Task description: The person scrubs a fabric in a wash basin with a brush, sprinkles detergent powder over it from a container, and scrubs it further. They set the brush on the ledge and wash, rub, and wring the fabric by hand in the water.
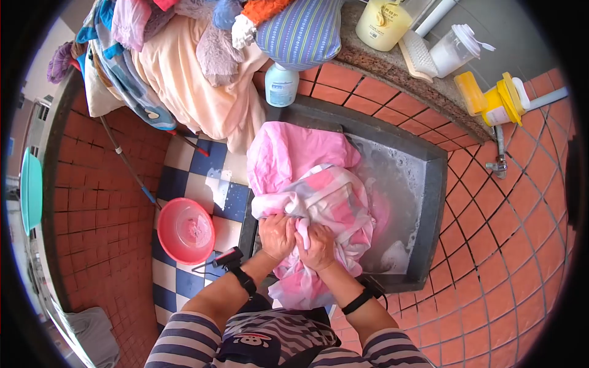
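A wet pink and white patterned cloth point(331, 196) lies bunched over the near left part of a dark stone sink point(434, 211). My left hand point(278, 235) is closed on a fold of this cloth. Right beside it, my right hand point(316, 245) grips the same cloth, and a twist of fabric shows between the two hands. A plainer pink part of the fabric point(294, 150) is heaped at the sink's far left. Cloudy, sudsy water point(392, 178) fills the right side of the sink. Both wrists wear black bands.
A red basin point(186, 230) stands on the blue and white tiled floor. A blue-white bottle point(281, 86) is at the sink's back edge. Piled laundry point(184, 67) hangs at the back left. Containers, a brush point(418, 55) and a yellow tub point(500, 104) line the ledge. A tap point(498, 159) is on the right.
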`<state>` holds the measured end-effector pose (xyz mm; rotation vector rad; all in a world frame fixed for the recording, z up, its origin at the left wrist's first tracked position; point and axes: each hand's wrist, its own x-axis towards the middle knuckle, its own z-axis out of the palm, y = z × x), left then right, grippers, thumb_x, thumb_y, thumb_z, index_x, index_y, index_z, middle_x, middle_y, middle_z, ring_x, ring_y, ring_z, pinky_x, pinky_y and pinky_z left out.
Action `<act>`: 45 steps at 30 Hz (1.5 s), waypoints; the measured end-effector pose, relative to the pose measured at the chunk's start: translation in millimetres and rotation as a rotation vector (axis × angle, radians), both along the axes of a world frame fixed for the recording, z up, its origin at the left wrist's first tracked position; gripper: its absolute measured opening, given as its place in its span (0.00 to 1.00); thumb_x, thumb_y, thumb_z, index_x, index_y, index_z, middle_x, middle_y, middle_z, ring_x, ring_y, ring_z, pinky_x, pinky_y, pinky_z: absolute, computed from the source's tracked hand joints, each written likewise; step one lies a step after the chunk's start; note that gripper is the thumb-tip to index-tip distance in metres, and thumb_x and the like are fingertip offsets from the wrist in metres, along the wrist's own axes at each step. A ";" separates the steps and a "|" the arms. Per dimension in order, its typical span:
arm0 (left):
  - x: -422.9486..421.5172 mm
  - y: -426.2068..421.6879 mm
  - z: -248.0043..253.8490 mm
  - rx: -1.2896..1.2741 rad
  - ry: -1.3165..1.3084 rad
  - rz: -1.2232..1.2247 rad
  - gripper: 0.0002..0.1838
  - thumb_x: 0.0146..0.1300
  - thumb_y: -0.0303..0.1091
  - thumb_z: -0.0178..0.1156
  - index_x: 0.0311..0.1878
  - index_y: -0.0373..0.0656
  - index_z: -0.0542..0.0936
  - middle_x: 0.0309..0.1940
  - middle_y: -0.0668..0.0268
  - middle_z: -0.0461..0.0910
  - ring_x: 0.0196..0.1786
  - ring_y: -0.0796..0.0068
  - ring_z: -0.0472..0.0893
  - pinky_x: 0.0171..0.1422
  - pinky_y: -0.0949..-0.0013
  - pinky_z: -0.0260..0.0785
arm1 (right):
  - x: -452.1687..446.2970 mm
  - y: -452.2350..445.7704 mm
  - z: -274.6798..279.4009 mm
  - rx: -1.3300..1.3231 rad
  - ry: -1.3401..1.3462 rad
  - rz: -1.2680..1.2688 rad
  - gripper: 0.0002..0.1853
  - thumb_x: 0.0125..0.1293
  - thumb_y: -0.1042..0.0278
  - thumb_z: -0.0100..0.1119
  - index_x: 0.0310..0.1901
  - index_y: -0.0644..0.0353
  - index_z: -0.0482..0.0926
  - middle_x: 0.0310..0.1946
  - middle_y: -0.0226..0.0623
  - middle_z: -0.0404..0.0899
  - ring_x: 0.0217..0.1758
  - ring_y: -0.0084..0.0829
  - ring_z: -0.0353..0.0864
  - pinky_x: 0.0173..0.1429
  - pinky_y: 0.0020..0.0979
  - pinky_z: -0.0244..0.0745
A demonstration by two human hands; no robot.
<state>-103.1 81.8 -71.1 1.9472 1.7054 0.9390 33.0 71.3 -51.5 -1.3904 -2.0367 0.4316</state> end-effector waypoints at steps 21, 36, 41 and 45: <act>-51.6 -87.6 32.5 -0.422 -0.901 0.279 0.23 0.74 0.45 0.44 0.32 0.35 0.78 0.26 0.68 0.79 0.31 0.80 0.74 0.36 0.75 0.65 | 131.3 -27.5 -107.7 -0.484 0.249 -0.924 0.28 0.64 0.50 0.59 0.56 0.66 0.72 0.48 0.46 0.77 0.50 0.38 0.76 0.56 0.36 0.69; 134.6 -106.6 124.3 -0.584 -1.474 0.070 0.37 0.53 0.21 0.60 0.67 0.39 0.57 0.49 0.60 0.73 0.50 0.70 0.75 0.52 0.69 0.69 | 189.0 -22.3 321.6 1.009 0.418 -0.526 0.43 0.64 0.34 0.45 0.58 0.75 0.70 0.55 0.53 0.73 0.58 0.46 0.74 0.59 0.44 0.72; 275.3 -30.8 203.8 -0.524 -1.832 -0.225 0.35 0.54 0.20 0.57 0.66 0.39 0.57 0.55 0.63 0.71 0.56 0.72 0.71 0.58 0.72 0.66 | 257.5 -77.5 396.0 1.054 -0.135 -0.572 0.28 0.69 0.54 0.42 0.61 0.71 0.68 0.56 0.53 0.72 0.56 0.44 0.76 0.56 0.42 0.76; 296.6 6.5 205.8 -0.456 -1.656 -0.480 0.44 0.55 0.27 0.63 0.71 0.36 0.49 0.62 0.56 0.66 0.64 0.67 0.66 0.65 0.72 0.61 | 282.4 -96.2 329.3 0.692 0.888 -0.633 0.23 0.68 0.66 0.51 0.61 0.70 0.68 0.56 0.51 0.72 0.57 0.39 0.75 0.59 0.39 0.75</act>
